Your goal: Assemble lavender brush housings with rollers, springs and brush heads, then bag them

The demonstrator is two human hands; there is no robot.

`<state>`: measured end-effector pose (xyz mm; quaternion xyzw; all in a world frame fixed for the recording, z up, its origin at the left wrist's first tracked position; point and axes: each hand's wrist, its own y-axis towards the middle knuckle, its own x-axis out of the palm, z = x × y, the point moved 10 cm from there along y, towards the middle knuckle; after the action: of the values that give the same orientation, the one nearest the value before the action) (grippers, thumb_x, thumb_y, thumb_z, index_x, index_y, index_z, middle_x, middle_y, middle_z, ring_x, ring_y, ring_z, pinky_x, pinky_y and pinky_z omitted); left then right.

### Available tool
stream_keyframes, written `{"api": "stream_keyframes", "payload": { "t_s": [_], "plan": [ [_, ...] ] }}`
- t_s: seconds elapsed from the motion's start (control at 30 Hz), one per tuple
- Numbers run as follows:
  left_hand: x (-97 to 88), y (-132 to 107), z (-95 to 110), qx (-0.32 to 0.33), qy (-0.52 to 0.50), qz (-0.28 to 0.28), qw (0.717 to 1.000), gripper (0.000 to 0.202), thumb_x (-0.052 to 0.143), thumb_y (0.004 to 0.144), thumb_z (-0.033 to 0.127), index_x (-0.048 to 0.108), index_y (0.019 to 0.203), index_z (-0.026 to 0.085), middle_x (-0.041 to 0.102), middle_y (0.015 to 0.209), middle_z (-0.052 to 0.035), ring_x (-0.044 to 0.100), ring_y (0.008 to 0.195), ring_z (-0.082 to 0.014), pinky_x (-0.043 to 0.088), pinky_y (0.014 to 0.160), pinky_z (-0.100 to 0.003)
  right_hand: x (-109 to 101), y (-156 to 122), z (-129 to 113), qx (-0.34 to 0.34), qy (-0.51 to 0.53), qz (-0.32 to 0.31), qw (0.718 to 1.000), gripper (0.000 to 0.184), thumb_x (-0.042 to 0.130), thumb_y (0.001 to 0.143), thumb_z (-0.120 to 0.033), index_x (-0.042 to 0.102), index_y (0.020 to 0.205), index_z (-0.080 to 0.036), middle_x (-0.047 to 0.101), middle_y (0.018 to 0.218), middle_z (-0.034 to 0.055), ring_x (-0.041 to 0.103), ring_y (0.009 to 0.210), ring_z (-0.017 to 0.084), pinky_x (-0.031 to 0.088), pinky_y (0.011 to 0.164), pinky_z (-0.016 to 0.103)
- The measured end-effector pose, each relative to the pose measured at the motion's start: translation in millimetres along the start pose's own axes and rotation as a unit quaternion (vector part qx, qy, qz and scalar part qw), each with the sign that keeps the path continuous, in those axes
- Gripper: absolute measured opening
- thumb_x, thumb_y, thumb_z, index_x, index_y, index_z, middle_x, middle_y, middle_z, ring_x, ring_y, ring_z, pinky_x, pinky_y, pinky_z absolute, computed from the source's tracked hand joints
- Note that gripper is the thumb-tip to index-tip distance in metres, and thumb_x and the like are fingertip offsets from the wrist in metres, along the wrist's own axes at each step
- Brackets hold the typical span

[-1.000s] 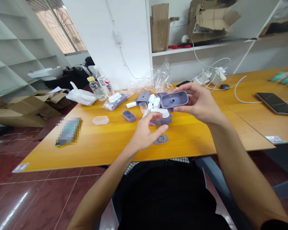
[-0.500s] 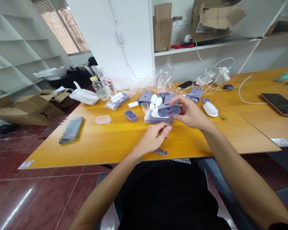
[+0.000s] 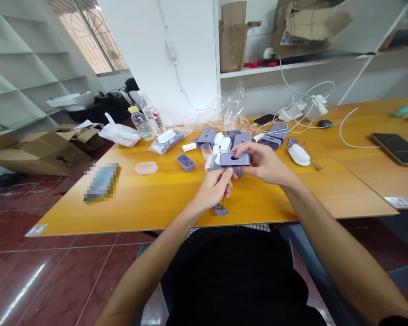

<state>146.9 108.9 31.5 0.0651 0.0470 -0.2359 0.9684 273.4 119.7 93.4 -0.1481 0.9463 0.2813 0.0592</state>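
My right hand (image 3: 265,163) grips a lavender plastic shell (image 3: 234,159) with a dark hole in its side, held low over the yellow table (image 3: 163,199). My left hand (image 3: 214,188) is closed just below it, its fingertips touching the shell's lower left edge. A small lavender flat piece (image 3: 221,209) lies on the table under my left hand. Behind the hands sits a heap of similar lavender and white plastic parts (image 3: 221,140).
A lavender tray (image 3: 185,162), a clear lid (image 3: 146,168) and a blurred flat object (image 3: 101,182) lie to the left. Water bottles (image 3: 142,123), plastic bags, a white oval cover (image 3: 298,154), a spring (image 3: 311,156), cables, and phones are behind and right.
My right hand has lowered the lavender shell toward the table and turned it on its side. My left hand rose to meet it. The small flat piece now lies nearer the table's front edge.
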Motion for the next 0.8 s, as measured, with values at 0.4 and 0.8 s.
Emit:
{"api": "stream_keyframes", "payload": {
  "t_s": [0.4,0.8],
  "plan": [
    [-0.9,-1,-4,-0.051,-0.051,0.000,0.997,0.043,0.054,0.108,0.052,0.069,0.096,0.014,0.055,0.056,0.0052,0.055,0.044,-0.0097,0.042,0.050,-0.022,6,-2,-1,0.045,0.032,-0.020,0.998,0.032,0.087,0.084,-0.037,0.070,0.109,-0.027,0.074,0.100,0.0037,0.071,0.084,0.022,0.062,0.076,0.040],
    [-2.9,0,-3,-0.032,-0.046,0.013,0.998,0.043,0.055,0.108,0.052,0.068,0.095,0.014,0.056,0.056,0.0047,0.054,0.044,-0.0095,0.042,0.049,-0.022,4,-3,-8,0.020,-0.032,-0.035,0.999,0.025,0.078,0.095,-0.044,0.080,0.113,-0.027,0.080,0.101,0.0040,0.072,0.084,0.021,0.061,0.077,0.037]
  ]
}}
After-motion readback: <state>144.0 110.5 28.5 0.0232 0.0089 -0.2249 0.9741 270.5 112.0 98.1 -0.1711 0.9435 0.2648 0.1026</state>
